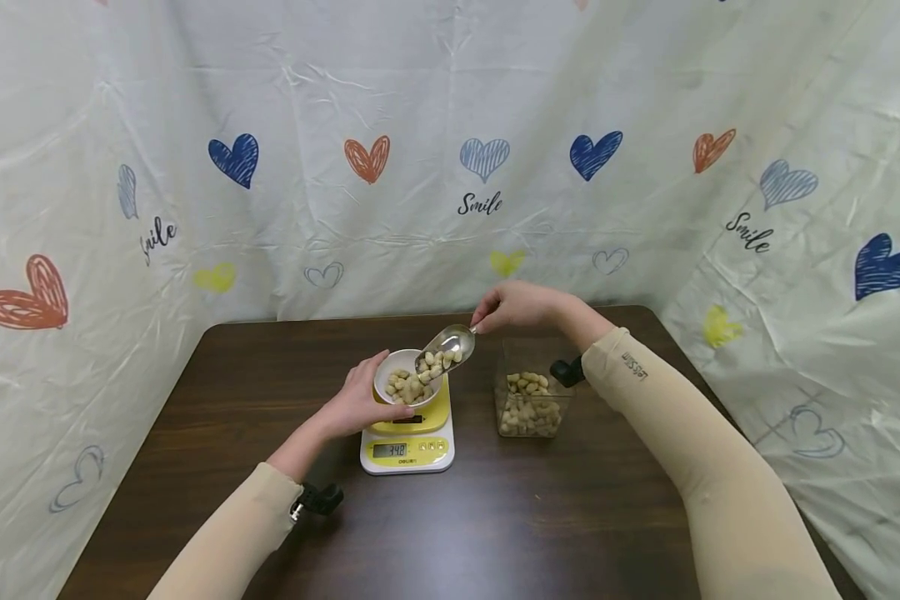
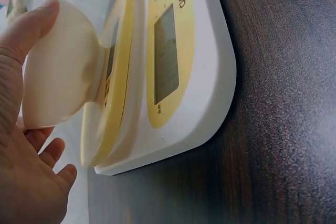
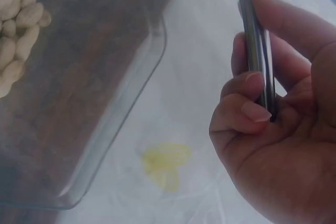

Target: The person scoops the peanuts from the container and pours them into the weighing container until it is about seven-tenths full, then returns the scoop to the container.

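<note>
My left hand [image 1: 360, 398] holds a white bowl [image 1: 401, 360], thumb at the near rim and fingers round the left side. In the left wrist view the thumb lies against the bowl's wall [image 2: 63, 66]. The bowl stands on a yellow and white kitchen scale [image 1: 435, 421] with lit digits, and peanuts [image 1: 403, 388] lie inside it. Above its right side a metal scoop [image 1: 461, 336] tilts downward with peanuts [image 1: 450, 358] at its lip. My right hand [image 1: 521, 305] grips the scoop; in the right wrist view its fingers curl round the handle [image 3: 253, 35].
To the right of the scale, below my right forearm, stands a clear container [image 1: 504, 408] with peanuts [image 1: 528, 408] in it. All this is on a dark wooden table [image 1: 495, 525]. A white curtain [image 1: 420, 92] with printed hearts hangs behind and at both sides.
</note>
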The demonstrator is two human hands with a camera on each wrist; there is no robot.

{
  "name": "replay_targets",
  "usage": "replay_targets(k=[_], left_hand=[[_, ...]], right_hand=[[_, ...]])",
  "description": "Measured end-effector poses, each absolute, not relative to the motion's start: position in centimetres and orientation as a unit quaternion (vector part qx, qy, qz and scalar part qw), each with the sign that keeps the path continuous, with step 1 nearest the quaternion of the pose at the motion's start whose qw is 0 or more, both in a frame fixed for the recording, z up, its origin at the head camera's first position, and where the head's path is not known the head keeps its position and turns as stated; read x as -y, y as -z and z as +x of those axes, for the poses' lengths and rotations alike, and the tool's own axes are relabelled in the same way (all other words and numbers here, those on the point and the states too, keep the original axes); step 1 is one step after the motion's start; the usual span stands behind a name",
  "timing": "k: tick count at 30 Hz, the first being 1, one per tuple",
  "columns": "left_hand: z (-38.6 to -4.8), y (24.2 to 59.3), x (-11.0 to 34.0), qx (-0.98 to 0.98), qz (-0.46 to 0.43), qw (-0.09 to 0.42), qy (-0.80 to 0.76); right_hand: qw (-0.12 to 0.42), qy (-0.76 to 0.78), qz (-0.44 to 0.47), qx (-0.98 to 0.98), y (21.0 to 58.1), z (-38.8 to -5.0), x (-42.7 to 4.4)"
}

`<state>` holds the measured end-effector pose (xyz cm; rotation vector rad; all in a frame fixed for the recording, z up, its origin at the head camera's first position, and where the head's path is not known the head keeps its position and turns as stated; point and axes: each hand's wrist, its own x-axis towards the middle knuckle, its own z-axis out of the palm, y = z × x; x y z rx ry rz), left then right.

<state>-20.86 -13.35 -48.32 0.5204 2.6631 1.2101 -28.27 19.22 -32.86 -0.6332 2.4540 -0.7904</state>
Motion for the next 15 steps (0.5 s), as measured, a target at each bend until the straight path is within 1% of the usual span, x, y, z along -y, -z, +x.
replay_targets(k=[8, 15], left_hand=[[-20.89, 48.28, 13.37, -0.893, 0.180, 0.081, -0.405], [-20.83, 48.37, 13.42, -0.890, 0.185, 0.075, -0.411]], right_hand=[[0.195, 0.280, -0.230, -0.911, 32.27, -28.33, -18.42], [0.161, 0.283, -0.225, -0.918, 32.45, -28.45, -19.08]])
